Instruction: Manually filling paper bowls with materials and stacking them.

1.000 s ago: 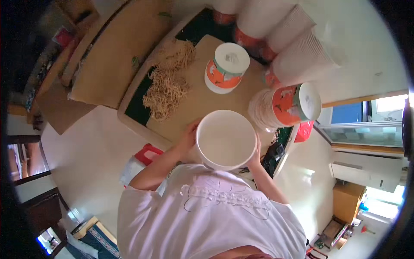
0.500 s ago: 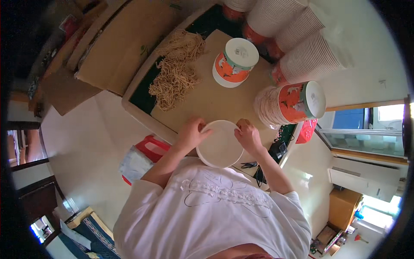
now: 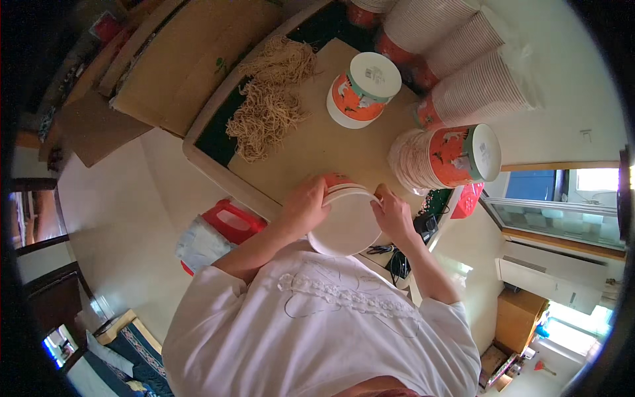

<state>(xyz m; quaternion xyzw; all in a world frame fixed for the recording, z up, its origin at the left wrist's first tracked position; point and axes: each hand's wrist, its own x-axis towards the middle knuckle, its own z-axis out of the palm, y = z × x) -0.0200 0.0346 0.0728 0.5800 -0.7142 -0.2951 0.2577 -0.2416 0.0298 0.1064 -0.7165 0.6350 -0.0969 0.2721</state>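
Observation:
Close to my body, a round white paper tub (image 3: 345,223) is tilted with its open mouth toward me. More than one rim shows at its far edge, along with a bit of orange side, so tubs seem nested there. My left hand (image 3: 309,206) grips the rim on the left, the thumb at the inner edge. On the right side of the rim my right hand (image 3: 391,213) is closed on it, fingers curled over the edge. Beyond my hands an upside-down orange and white tub (image 3: 360,102) stands on a cardboard sheet (image 3: 324,149).
A heap of tan twisted cords (image 3: 268,99) lies left on the cardboard. At right, a stack of orange tubs (image 3: 456,155) lies on its side, with tall bagged tub stacks (image 3: 476,79) behind. A large cardboard box (image 3: 192,59) stands far left; a red stool (image 3: 231,221) is beside the table.
The tub has tilted further toward me and shifted slightly right, showing extra rims and an orange side behind it. Both hands have moved a little right and still hold the rim.

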